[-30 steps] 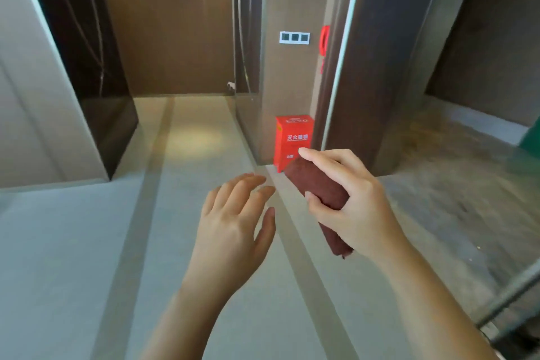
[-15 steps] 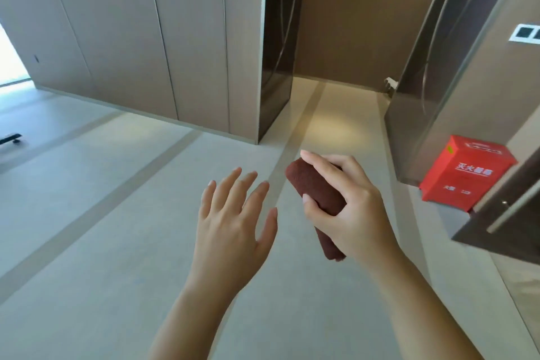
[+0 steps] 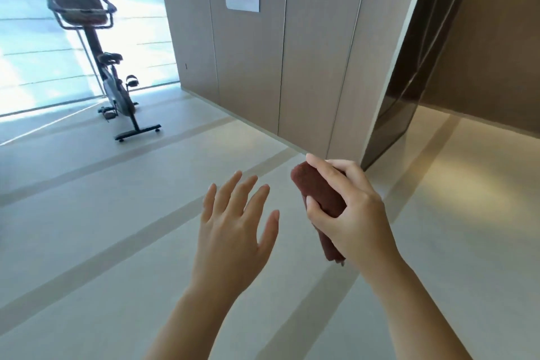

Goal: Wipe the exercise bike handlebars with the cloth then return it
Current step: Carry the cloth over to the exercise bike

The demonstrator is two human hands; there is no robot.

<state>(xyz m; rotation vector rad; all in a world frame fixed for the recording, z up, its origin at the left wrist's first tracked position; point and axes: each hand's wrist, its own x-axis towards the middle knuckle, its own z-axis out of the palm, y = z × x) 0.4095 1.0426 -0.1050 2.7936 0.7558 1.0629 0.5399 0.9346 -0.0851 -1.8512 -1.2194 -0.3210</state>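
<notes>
In front of the chest, the right hand (image 3: 353, 213) clamps a rolled cloth (image 3: 320, 199), apparently for carrying; the left hand (image 3: 236, 228) hangs empty, fingers spread. The exercise bike (image 3: 100, 58) stands well apart, unwiped.

Sunlit hall with pale floor (image 3: 87, 242) and panelled wall (image 3: 292, 67).
Bright window (image 3: 26, 52) at far left; grey bands cross the floor; a dark glossy panel (image 3: 409, 82) edges a recess at right.
</notes>
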